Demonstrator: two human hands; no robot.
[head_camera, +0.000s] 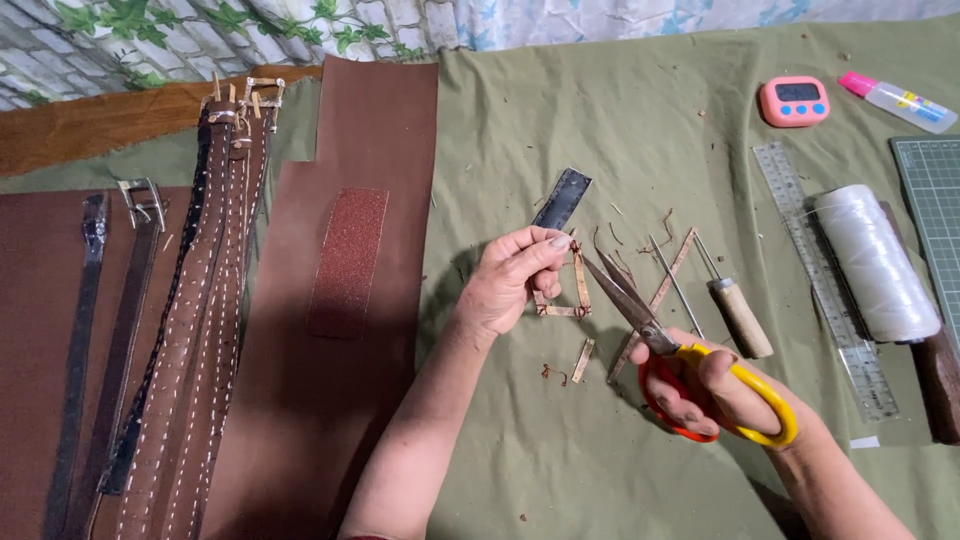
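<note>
A: Left hand (515, 275) pinches a thin tan leather strip (581, 278) between thumb and fingertips, just above the green cloth (560, 130). Right hand (715, 392) is closed through the yellow and orange handles of the scissors (640, 318).

B: Blade state?

A: Slightly parted, tips pointing up-left toward the strip. Strip lies just up-left of the right hand; its long axis runs near vertical, with a short piece bent across at its lower end. The scissor tips sit just beside the strip, at the left fingertips. Left hand is nearer: it already grips it.

B: Counts?

A: One pair of scissors. One awl (735, 310) with wooden handle, right of the blades. One clear ruler (825, 280), one spool of white thread (875, 262), one pink timer (794, 101), one glue tube (898, 102). One sandpaper piece (348, 260) on the brown leather sheet (375, 120). Stitched belts (195, 330) at far left: several, overlapping, cannot tell exact number. Loose offcuts (583, 360) scattered near the hands, uncounted.
</note>
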